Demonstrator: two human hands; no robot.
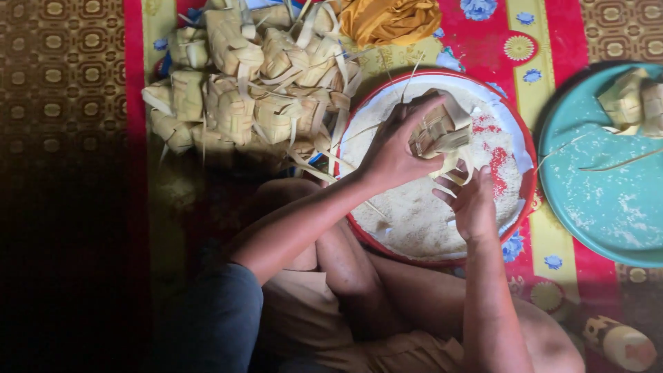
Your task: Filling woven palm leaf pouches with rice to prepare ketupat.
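Observation:
My left hand (395,146) grips a woven palm-leaf pouch (442,128) from its left side, holding it over a red-rimmed tray (526,148) spread with white rice. My right hand (471,202) is cupped just below the pouch, fingers curled around its loose leaf strips. Both hands hover above the rice in the tray's middle.
A heap of several woven leaf pouches (252,79) lies at the upper left on a red and yellow flowered mat (556,41). A teal tray (608,193) at the right holds two pouches (632,100). An orange cloth (390,19) lies at the top. My bent knees sit below.

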